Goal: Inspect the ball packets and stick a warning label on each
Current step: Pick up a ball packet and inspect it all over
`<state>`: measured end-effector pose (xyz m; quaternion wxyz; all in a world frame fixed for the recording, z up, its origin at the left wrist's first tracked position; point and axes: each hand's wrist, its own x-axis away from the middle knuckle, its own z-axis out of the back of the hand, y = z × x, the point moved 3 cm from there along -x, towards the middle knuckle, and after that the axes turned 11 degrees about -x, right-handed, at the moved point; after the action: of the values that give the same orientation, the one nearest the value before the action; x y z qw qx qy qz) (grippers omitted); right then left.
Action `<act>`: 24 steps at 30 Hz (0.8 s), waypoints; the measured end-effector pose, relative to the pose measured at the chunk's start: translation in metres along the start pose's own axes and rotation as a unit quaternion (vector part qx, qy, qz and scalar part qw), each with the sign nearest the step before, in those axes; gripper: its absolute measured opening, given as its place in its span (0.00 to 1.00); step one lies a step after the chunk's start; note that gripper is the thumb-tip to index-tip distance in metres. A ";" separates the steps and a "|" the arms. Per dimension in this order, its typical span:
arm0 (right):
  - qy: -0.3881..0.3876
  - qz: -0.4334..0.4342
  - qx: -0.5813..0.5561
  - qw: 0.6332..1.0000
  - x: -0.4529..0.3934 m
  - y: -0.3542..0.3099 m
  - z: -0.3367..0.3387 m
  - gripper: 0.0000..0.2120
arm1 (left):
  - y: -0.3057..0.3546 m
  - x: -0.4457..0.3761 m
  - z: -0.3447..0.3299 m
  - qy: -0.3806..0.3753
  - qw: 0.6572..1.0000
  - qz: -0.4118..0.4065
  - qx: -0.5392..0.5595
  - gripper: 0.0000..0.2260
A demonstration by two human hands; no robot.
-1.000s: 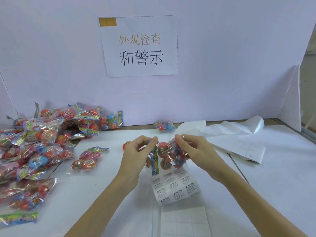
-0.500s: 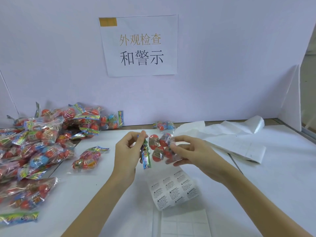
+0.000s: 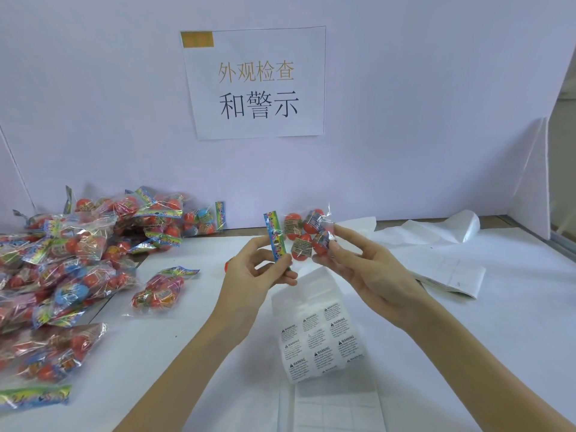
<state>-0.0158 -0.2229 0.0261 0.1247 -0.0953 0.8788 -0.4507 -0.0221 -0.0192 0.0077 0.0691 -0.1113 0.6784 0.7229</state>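
A clear ball packet (image 3: 300, 235) with red balls and a colourful header strip is lifted above the table between both hands. My left hand (image 3: 258, 275) pinches the header strip at the packet's left end. My right hand (image 3: 364, 269) holds the packet's right end with its fingertips. Below the hands a sheet of warning labels (image 3: 318, 338) lies curled on the white table (image 3: 467, 353). One single packet (image 3: 159, 291) lies left of my left hand.
A big heap of ball packets (image 3: 62, 263) fills the table's left side up to the back wall. Empty label backing sheets (image 3: 436, 257) lie at the right, another (image 3: 336, 406) near the front edge. A paper sign (image 3: 255, 82) hangs on the wall.
Both hands have raised the packet away from the label sheet and turned it, so that the header strip stands upright at the left and the balls' printed sides face me.
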 end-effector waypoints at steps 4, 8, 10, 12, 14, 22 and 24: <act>0.042 0.067 0.126 0.989 0.001 -0.008 0.003 0.17 | 0.002 -0.004 0.003 -0.009 1.000 0.015 0.000 0.13; 0.042 0.092 0.219 0.970 0.000 -0.009 0.006 0.16 | 0.007 -0.004 0.011 -0.002 0.998 0.022 -0.051 0.11; 0.038 0.088 0.262 0.960 -0.001 -0.010 0.006 0.20 | 0.008 -0.004 0.016 0.016 0.997 0.008 -0.072 0.09; 0.022 0.085 0.319 0.944 -0.001 -0.011 0.006 0.21 | 0.011 -0.004 0.018 0.005 0.997 0.000 -0.075 0.10; -0.007 0.084 0.383 0.920 0.000 -0.011 0.004 0.21 | 0.013 -0.002 0.014 -0.035 0.997 0.001 -0.069 0.15; -0.023 0.138 0.365 0.920 0.004 -0.015 0.000 0.04 | 0.007 0.000 0.008 -0.039 0.998 0.043 -0.039 0.18; -0.004 0.135 0.347 0.928 0.003 -0.016 0.001 0.02 | 0.008 0.001 0.008 -0.035 0.998 0.039 -0.043 0.20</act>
<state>-0.0178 -0.2337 0.0384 0.2127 0.0714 0.6718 -0.7060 -0.0257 -0.0122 0.0161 0.0596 -0.0618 0.6477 0.7570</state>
